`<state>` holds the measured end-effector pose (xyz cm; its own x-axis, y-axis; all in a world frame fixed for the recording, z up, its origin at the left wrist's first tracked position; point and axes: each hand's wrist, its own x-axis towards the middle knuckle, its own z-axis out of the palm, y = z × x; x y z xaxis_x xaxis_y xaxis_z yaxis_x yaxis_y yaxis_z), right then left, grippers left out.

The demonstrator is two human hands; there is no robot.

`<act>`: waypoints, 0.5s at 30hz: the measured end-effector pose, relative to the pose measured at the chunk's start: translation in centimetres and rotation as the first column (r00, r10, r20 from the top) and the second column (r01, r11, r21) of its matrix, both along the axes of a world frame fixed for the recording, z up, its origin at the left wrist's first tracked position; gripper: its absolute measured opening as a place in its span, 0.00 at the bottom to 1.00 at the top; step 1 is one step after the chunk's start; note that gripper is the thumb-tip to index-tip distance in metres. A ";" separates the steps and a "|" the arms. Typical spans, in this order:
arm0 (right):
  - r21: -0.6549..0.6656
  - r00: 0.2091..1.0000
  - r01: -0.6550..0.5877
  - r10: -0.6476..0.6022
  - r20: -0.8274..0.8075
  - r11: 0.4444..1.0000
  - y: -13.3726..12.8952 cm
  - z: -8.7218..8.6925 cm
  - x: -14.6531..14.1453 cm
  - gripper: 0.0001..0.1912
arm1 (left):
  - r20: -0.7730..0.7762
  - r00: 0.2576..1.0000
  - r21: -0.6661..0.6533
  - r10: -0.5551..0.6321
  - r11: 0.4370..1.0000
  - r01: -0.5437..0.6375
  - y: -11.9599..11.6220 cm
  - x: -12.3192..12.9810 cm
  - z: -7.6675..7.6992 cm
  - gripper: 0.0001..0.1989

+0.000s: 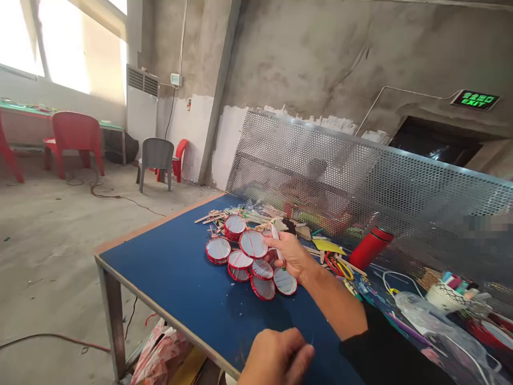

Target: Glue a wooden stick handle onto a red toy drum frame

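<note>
Of the 2 bare hands, the right hand (287, 258) reaches forward on an extended forearm (332, 299), fingers curled closed; the left hand (276, 358) sits lower, fingers loosely curled.

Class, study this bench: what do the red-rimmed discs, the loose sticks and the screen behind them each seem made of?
The red-rimmed discs look like thin glossy film stretched over a red band, given their shine; the band's material is unclear. The loose sticks seem pale, matte bare wood. The screen looks like punched grey sheet metal, from its hexagonal holes.
</note>
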<state>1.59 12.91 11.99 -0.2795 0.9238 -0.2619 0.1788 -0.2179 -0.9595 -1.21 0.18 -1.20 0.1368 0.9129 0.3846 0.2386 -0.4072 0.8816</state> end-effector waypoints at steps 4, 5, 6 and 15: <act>-0.011 1.000 -0.021 0.021 -0.018 1.000 -0.1 -0.3 -1.9 0.12 | -0.305 0.952 -0.028 -0.009 1.000 0.001 -0.1 0.3 -0.2 0.13; -0.009 1.000 -0.014 0.013 -0.023 1.000 0.2 -0.2 -2.4 0.13 | -0.333 0.943 -0.034 -0.002 0.999 -0.010 -0.1 0.3 -0.2 0.12; -0.005 1.000 -0.001 0.001 -0.028 1.000 0.6 -0.2 -2.9 0.13 | -0.354 0.935 -0.041 0.001 0.999 -0.017 -0.1 0.3 -0.3 0.11; 0.010 0.988 0.145 -0.145 -0.044 0.989 5.2 -0.9 -7.8 0.18 | -0.542 0.840 -0.238 -0.020 0.962 -0.131 0.5 1.4 -0.5 0.11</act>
